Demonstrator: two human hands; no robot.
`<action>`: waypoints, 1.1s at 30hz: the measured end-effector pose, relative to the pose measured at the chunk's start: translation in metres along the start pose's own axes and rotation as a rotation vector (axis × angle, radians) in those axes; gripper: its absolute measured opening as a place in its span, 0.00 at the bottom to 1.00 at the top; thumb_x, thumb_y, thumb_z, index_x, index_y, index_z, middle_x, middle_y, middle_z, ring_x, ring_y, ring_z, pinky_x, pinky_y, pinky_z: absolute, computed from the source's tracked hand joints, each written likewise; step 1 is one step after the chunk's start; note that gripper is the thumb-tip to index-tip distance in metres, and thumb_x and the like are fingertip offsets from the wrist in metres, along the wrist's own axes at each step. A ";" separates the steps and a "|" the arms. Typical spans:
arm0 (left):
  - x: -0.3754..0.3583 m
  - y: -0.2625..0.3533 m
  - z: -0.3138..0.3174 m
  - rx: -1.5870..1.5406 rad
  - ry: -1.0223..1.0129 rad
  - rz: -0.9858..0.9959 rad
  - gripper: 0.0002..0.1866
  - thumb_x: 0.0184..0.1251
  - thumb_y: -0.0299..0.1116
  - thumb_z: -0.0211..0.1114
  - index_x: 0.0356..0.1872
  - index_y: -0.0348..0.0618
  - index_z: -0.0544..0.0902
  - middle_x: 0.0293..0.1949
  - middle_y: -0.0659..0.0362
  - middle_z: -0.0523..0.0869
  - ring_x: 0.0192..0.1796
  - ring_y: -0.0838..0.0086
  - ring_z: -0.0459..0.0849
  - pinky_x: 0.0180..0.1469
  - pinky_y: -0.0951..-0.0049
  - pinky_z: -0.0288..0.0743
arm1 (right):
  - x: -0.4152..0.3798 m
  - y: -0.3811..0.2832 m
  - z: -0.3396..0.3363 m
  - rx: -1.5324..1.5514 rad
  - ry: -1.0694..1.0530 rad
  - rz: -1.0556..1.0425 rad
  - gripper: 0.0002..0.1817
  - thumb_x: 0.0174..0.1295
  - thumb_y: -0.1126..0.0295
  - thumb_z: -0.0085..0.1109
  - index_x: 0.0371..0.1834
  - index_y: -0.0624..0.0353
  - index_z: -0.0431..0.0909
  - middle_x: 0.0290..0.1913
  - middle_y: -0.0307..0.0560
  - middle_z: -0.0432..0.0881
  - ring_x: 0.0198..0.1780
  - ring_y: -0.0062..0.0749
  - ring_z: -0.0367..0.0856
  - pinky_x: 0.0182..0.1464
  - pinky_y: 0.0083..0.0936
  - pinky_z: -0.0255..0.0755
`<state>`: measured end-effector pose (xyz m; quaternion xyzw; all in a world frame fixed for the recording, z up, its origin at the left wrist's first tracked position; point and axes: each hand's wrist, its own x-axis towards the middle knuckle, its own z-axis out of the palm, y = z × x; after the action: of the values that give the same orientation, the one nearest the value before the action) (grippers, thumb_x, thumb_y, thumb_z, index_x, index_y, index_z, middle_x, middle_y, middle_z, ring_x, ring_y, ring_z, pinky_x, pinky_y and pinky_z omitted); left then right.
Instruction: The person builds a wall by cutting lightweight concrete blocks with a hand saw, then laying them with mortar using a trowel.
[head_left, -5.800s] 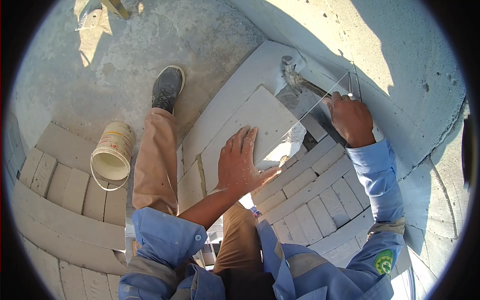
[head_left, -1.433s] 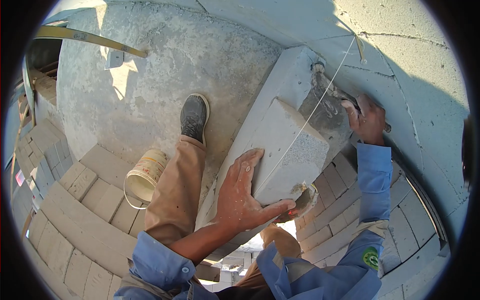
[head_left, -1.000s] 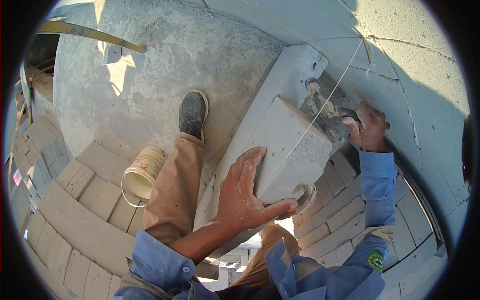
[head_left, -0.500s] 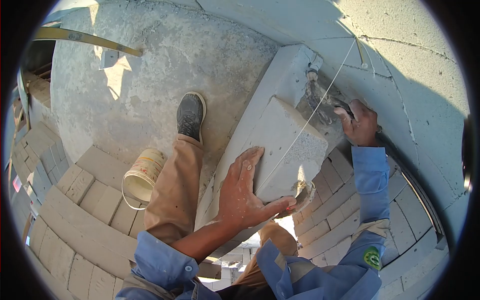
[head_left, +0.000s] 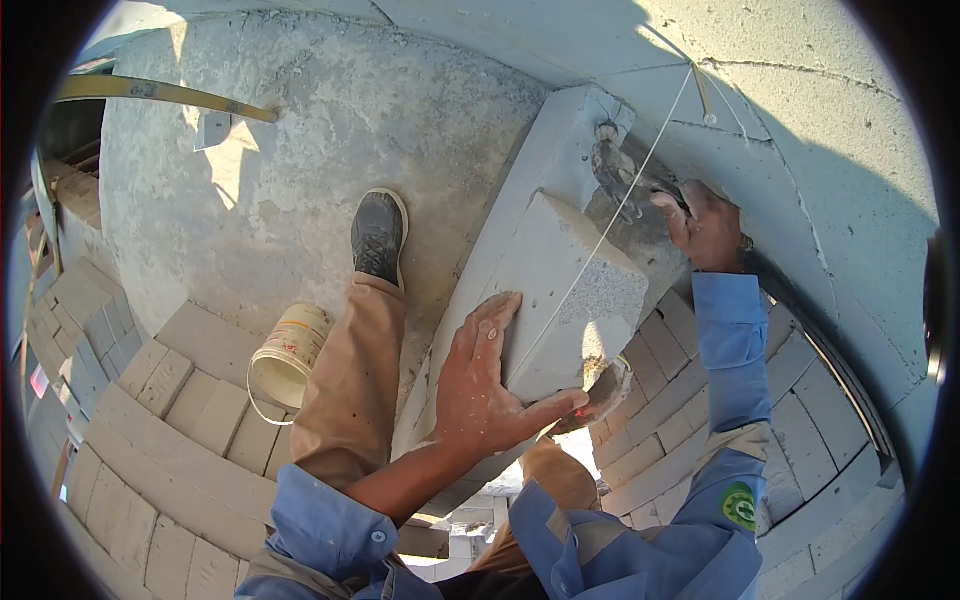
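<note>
My left hand (head_left: 485, 385) lies on the near end of a light grey concrete block (head_left: 565, 280), fingers stretched along its top and thumb apart toward the near corner. The block sits on a longer course of pale blocks (head_left: 500, 235). My right hand (head_left: 708, 228) is closed around the dark handle of a mortar-smeared trowel (head_left: 622, 180). Its blade is at the gap between the block's far end and the wall, partly hidden by mortar and shadow. A taut white string (head_left: 640, 170) crosses above the block, from the wall down to near my left hand.
A wall (head_left: 850, 220) of large blocks rises at the right. A white bucket (head_left: 290, 355) lies tipped beside my leg. Stacked blocks (head_left: 170, 450) stand at lower left. A mortar-crusted container (head_left: 608, 390) shows below the block's near corner. A yellow curved strip (head_left: 165, 90) extends over the concrete floor.
My right hand and the trowel have shifted slightly up and left in the view. My left hand stays in place on the block.
</note>
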<state>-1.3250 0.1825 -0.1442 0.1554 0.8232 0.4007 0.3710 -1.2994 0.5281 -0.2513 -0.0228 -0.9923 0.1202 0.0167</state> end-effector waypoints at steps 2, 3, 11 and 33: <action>0.001 -0.001 -0.001 -0.015 -0.008 -0.008 0.57 0.47 0.62 0.80 0.71 0.31 0.66 0.66 0.39 0.72 0.69 0.47 0.72 0.70 0.53 0.68 | -0.003 -0.007 -0.008 0.045 -0.026 -0.045 0.26 0.62 0.45 0.69 0.27 0.61 0.78 0.22 0.53 0.79 0.26 0.55 0.80 0.29 0.40 0.73; 0.002 -0.002 -0.001 -0.007 -0.005 0.001 0.58 0.46 0.62 0.80 0.71 0.31 0.66 0.66 0.39 0.72 0.69 0.47 0.72 0.70 0.53 0.68 | -0.003 -0.003 -0.005 0.045 -0.026 -0.039 0.26 0.62 0.45 0.69 0.27 0.61 0.78 0.22 0.53 0.79 0.26 0.55 0.80 0.29 0.40 0.73; 0.001 -0.003 0.001 0.017 0.005 0.017 0.58 0.47 0.63 0.79 0.71 0.31 0.65 0.66 0.39 0.71 0.68 0.47 0.73 0.70 0.53 0.68 | -0.001 0.010 -0.003 0.184 0.091 0.006 0.25 0.63 0.48 0.69 0.29 0.62 0.78 0.25 0.55 0.78 0.24 0.56 0.79 0.26 0.41 0.72; -0.001 -0.002 -0.001 0.013 -0.030 0.011 0.58 0.48 0.63 0.79 0.71 0.30 0.64 0.67 0.37 0.70 0.70 0.46 0.71 0.72 0.51 0.65 | -0.013 -0.006 0.007 0.182 0.084 0.045 0.29 0.64 0.42 0.65 0.27 0.60 0.76 0.20 0.59 0.77 0.25 0.61 0.79 0.26 0.43 0.71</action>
<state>-1.3250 0.1803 -0.1453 0.1687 0.8193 0.3948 0.3801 -1.2866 0.5200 -0.2567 -0.0483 -0.9750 0.2091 0.0575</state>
